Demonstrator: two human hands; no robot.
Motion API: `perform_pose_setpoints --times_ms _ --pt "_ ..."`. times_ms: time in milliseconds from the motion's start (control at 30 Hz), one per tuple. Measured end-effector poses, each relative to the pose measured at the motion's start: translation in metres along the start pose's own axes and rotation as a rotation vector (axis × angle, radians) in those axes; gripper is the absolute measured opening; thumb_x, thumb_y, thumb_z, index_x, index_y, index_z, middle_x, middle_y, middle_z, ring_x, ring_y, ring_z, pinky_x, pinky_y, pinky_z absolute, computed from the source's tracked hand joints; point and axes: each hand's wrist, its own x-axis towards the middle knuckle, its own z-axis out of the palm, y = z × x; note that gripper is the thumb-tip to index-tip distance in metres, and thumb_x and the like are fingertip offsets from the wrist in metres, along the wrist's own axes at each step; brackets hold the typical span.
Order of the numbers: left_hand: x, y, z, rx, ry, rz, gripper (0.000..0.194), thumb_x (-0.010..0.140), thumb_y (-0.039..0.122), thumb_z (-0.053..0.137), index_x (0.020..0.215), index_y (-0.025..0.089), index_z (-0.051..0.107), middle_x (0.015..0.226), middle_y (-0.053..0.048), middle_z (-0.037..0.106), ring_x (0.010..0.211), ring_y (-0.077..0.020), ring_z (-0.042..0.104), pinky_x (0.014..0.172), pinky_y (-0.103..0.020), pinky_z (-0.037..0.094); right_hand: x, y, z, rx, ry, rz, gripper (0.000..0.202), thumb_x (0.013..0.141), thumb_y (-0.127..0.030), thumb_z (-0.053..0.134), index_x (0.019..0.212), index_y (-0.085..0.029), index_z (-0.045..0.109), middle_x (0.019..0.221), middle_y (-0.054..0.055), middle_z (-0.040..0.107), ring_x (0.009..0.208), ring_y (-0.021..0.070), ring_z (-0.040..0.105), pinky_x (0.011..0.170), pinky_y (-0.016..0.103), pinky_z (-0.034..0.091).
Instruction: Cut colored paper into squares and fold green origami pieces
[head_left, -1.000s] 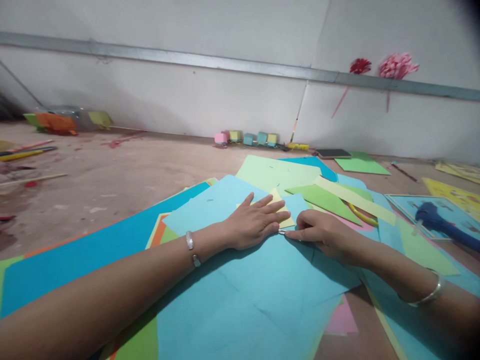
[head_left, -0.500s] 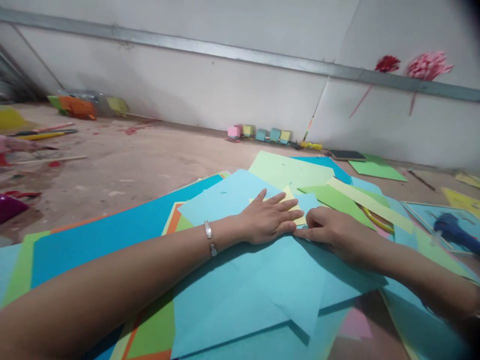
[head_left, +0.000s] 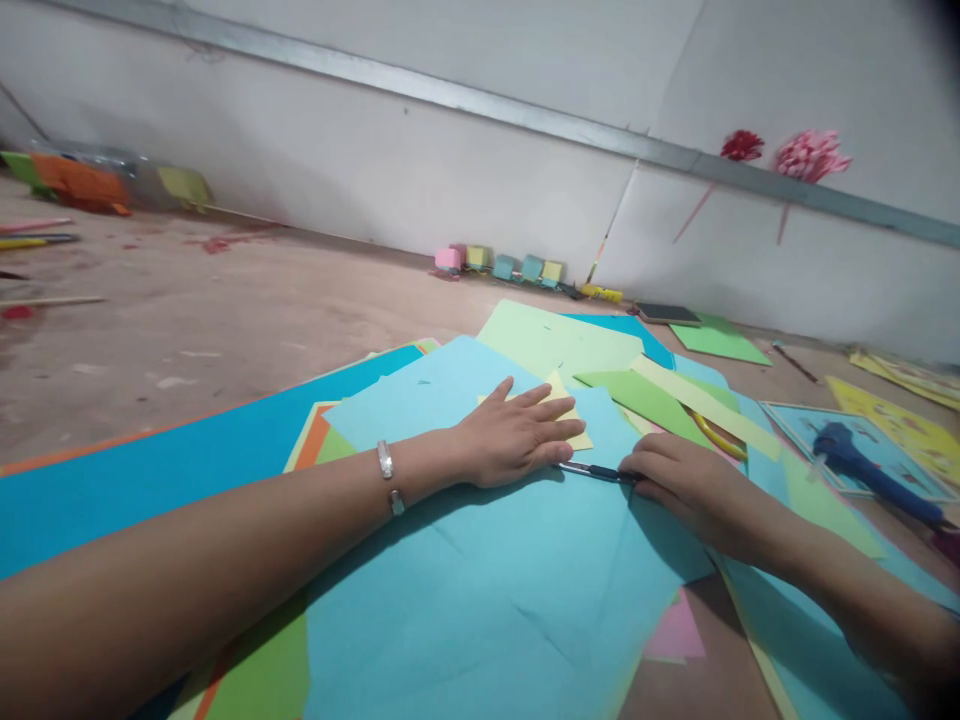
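Observation:
My left hand (head_left: 517,435) lies flat with fingers spread on a pale yellow paper piece (head_left: 574,400) and the light blue paper (head_left: 480,580) around it. Just right of it, my right hand (head_left: 675,480) is closed on a slim black-and-silver craft knife (head_left: 600,471). The knife lies low along the light blue paper, its silver end touching or very near my left little finger. Part of the knife is hidden inside my right fingers.
Green paper strips (head_left: 660,400) and a yellow-handled tool (head_left: 716,438) lie beyond my right hand. A blue glue gun (head_left: 862,470) rests at the right. Small paper cubes (head_left: 502,265) line the wall. Dark blue sheets (head_left: 187,460) spread leftward.
The craft knife now shows in my right hand, whose fingers have drawn back slightly from my left hand. The pointed lower corner of the light blue paper no longer shows. The view has shifted.

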Motion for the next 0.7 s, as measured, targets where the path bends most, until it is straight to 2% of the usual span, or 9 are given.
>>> perform_pose_setpoints --times_ms 233,500,600,700 --pt "-0.001 0.001 -0.001 0.008 0.006 0.028 0.054 0.101 0.055 0.026 0.148 0.032 0.041 0.161 -0.004 0.026 0.149 -0.0352 0.017 0.114 -0.066 0.01 -0.004 -0.004 0.001 -0.012 0.02 -0.055 0.028 0.091 -0.007 0.041 0.104 -0.014 0.064 0.094 0.012 0.063 0.083 0.0215 0.06 0.07 0.034 0.052" --pt "-0.001 0.002 -0.002 0.005 -0.018 0.03 0.054 0.102 0.053 0.026 0.149 0.031 0.039 0.161 -0.004 0.024 0.149 -0.0347 0.014 0.113 -0.067 0.009 -0.028 0.008 0.002 -0.039 0.056 -0.03 0.029 0.091 -0.008 0.039 0.104 -0.014 0.064 0.092 0.012 0.062 0.082 0.0211 0.059 0.069 0.032 0.05" --pt "-0.001 0.003 -0.004 -0.02 -0.027 0.014 0.053 0.102 0.052 0.023 0.149 0.032 0.038 0.162 -0.002 0.023 0.15 -0.0329 0.013 0.115 -0.066 0.007 -0.033 0.01 -0.007 -0.08 0.041 -0.029 0.033 0.09 -0.006 0.037 0.106 -0.016 0.064 0.093 0.011 0.061 0.081 0.0204 0.057 0.068 0.031 0.048" --pt "-0.002 0.004 -0.005 -0.036 -0.045 -0.004 0.052 0.103 0.049 0.019 0.149 0.032 0.038 0.162 -0.001 0.022 0.15 -0.0305 0.012 0.115 -0.064 0.006 -0.031 0.009 -0.023 -0.128 0.007 -0.028 0.034 0.09 -0.006 0.037 0.098 -0.018 0.067 0.084 0.009 0.059 0.072 0.0192 0.053 0.062 0.029 0.042"
